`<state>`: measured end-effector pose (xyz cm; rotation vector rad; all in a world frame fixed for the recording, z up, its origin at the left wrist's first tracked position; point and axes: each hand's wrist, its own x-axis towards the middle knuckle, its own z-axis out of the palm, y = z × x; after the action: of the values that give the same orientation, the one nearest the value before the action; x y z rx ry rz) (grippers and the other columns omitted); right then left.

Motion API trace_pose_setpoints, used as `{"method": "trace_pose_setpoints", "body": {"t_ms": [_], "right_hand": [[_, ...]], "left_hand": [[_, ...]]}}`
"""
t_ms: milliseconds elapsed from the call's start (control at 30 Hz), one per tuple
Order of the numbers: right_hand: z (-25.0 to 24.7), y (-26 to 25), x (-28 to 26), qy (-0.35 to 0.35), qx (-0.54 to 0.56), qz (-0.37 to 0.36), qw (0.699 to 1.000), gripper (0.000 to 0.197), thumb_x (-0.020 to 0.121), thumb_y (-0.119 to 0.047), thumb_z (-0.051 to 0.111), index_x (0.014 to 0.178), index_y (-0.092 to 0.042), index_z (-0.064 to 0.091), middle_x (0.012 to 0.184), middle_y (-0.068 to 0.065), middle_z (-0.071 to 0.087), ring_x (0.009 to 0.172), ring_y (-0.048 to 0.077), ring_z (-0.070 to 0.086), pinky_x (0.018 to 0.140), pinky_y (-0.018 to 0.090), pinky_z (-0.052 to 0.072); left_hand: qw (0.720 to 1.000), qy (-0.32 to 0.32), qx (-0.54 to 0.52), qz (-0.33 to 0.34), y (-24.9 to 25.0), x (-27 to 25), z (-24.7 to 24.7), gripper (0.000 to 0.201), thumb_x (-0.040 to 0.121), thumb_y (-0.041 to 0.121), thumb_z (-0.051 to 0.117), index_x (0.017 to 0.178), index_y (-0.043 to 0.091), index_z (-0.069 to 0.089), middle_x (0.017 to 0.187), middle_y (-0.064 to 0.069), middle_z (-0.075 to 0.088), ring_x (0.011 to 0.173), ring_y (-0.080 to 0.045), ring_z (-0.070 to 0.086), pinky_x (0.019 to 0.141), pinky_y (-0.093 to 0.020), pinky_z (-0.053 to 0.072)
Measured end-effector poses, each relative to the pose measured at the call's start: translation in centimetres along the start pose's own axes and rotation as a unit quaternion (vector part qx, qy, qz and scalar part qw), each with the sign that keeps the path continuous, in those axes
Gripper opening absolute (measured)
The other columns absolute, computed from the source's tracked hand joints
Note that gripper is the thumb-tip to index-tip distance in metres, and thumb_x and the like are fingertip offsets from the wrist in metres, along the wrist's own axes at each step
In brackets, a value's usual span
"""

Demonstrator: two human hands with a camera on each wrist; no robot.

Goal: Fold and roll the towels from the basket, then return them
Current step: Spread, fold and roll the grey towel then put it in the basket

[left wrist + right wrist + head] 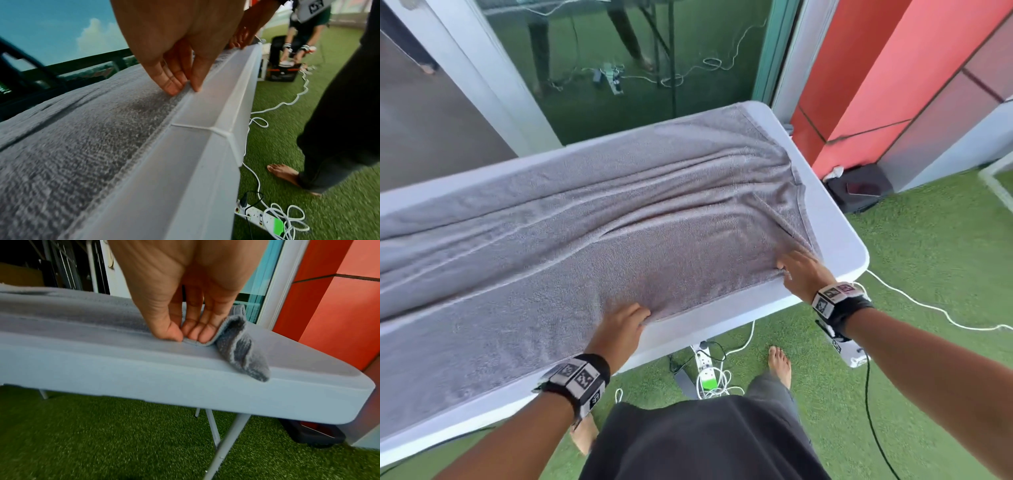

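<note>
A large grey towel (592, 219) lies spread lengthwise over the white folding table (839, 240), with long wrinkles across its middle. My left hand (633, 317) pinches the towel's near hem (180, 95) between thumb and fingers. My right hand (791, 263) pinches the towel's near right corner (197, 343), and the cloth (240, 345) beside it stands up in a fold. No basket is in view.
Green artificial turf (893, 377) lies under the table. A white power strip with tangled cables (709, 373) sits on the ground by my bare feet. A black box (859, 188) stands past the table's right end, by a red wall (893, 85). Another person (304, 32) crouches further off.
</note>
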<state>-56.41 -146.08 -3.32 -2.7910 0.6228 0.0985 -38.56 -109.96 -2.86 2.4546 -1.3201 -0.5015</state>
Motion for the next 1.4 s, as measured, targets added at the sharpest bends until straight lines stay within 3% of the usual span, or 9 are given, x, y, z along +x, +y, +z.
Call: {"method": "trace_pose_setpoints", "body": {"t_ms": [267, 533, 733, 900, 1000, 1067, 1167, 1300, 1400], "right_hand": [[0.0, -0.8, -0.8, 0.012, -0.011, 0.007, 1.000, 0.019, 0.082, -0.008, 0.062, 0.101, -0.006, 0.062, 0.097, 0.009, 0.064, 0.090, 0.027, 0.062, 0.078, 0.036, 0.053], [0.4, 0.2, -1.6, 0.008, -0.012, 0.012, 1.000, 0.030, 0.086, -0.003, 0.056, 0.115, -0.008, 0.062, 0.108, 0.009, 0.064, 0.093, 0.027, 0.064, 0.078, 0.035, 0.055], [-1.2, -0.4, -1.8, -0.056, 0.034, 0.070, 0.995, 0.018, 0.083, -0.004, 0.052, 0.090, -0.019, 0.059, 0.095, -0.003, 0.056, 0.089, 0.022, 0.060, 0.073, 0.030, 0.050], [-1.1, -0.1, -6.4, 0.026, -0.044, 0.107, 0.993, 0.026, 0.082, -0.011, 0.058, 0.101, -0.024, 0.069, 0.103, -0.005, 0.067, 0.096, 0.017, 0.061, 0.098, 0.042, 0.041], [-0.9, -0.2, -9.0, -0.082, -0.093, 0.138, 0.983, 0.020, 0.085, -0.019, 0.060, 0.102, -0.029, 0.067, 0.102, -0.007, 0.068, 0.091, 0.014, 0.063, 0.099, 0.042, 0.041], [-0.8, -1.4, -9.2, -0.158, -0.069, 0.147, 0.974, 0.017, 0.088, -0.021, 0.059, 0.102, -0.029, 0.064, 0.105, -0.009, 0.066, 0.092, 0.010, 0.062, 0.096, 0.036, 0.044], [0.0, -5.6, -7.6, -0.182, 0.013, 0.084, 0.980, 0.019, 0.091, -0.016, 0.054, 0.105, -0.026, 0.063, 0.105, -0.009, 0.064, 0.083, 0.005, 0.060, 0.070, 0.017, 0.048], [1.7, -15.4, -4.2, -0.208, 0.093, -0.051, 0.972, 0.016, 0.095, -0.018, 0.050, 0.104, -0.023, 0.063, 0.098, -0.010, 0.062, 0.080, 0.003, 0.060, 0.072, 0.018, 0.052], [3.7, -23.6, -2.4, -0.227, 0.123, -0.163, 0.952, 0.015, 0.095, -0.017, 0.051, 0.098, -0.021, 0.065, 0.094, -0.006, 0.067, 0.075, 0.003, 0.060, 0.074, 0.025, 0.056]], "left_hand": [[0.999, 0.038, -0.013, -0.035, 0.9, 1.2, 0.0, 0.012, 0.083, -0.003, 0.062, 0.087, 0.004, 0.071, 0.078, -0.006, 0.064, 0.072, -0.020, 0.058, 0.069, -0.038, 0.053], [0.996, 0.056, -0.051, -0.053, 0.8, 1.2, 0.5, 0.010, 0.087, 0.001, 0.062, 0.087, 0.006, 0.071, 0.082, -0.002, 0.063, 0.072, -0.012, 0.054, 0.068, -0.014, 0.040], [0.994, 0.047, -0.069, -0.070, 0.7, 1.5, 0.3, 0.011, 0.087, 0.000, 0.062, 0.084, 0.007, 0.070, 0.078, 0.004, 0.057, 0.069, -0.013, 0.054, 0.066, -0.023, 0.043], [0.994, -0.030, -0.108, 0.008, 2.8, 0.0, 0.0, 0.012, 0.088, 0.008, 0.063, 0.085, 0.019, 0.066, 0.078, 0.018, 0.051, 0.074, 0.003, 0.047, 0.071, -0.019, 0.040], [0.985, -0.132, -0.108, 0.017, 3.9, -1.3, 0.1, 0.006, 0.089, 0.022, 0.063, 0.092, 0.023, 0.068, 0.086, 0.017, 0.058, 0.080, -0.001, 0.054, 0.086, -0.031, 0.048], [0.978, -0.154, -0.139, 0.000, 3.8, -2.4, -0.3, 0.016, 0.090, 0.022, 0.062, 0.104, 0.022, 0.069, 0.096, 0.015, 0.062, 0.083, 0.002, 0.056, 0.087, -0.020, 0.047], [0.978, -0.080, -0.181, -0.061, 1.9, -5.0, -1.0, 0.027, 0.093, 0.015, 0.059, 0.118, 0.023, 0.063, 0.107, 0.015, 0.059, 0.087, 0.009, 0.053, 0.081, -0.006, 0.041], [0.973, 0.030, -0.139, -0.179, -3.4, -10.9, -1.6, 0.021, 0.093, 0.013, 0.056, 0.110, 0.022, 0.064, 0.110, 0.016, 0.055, 0.102, -0.002, 0.049, 0.099, -0.034, 0.037], [0.955, 0.093, -0.087, -0.267, -7.5, -15.9, -2.3, 0.023, 0.090, 0.008, 0.056, 0.109, 0.017, 0.064, 0.116, 0.004, 0.058, 0.109, -0.007, 0.044, 0.101, -0.034, 0.036]]}}
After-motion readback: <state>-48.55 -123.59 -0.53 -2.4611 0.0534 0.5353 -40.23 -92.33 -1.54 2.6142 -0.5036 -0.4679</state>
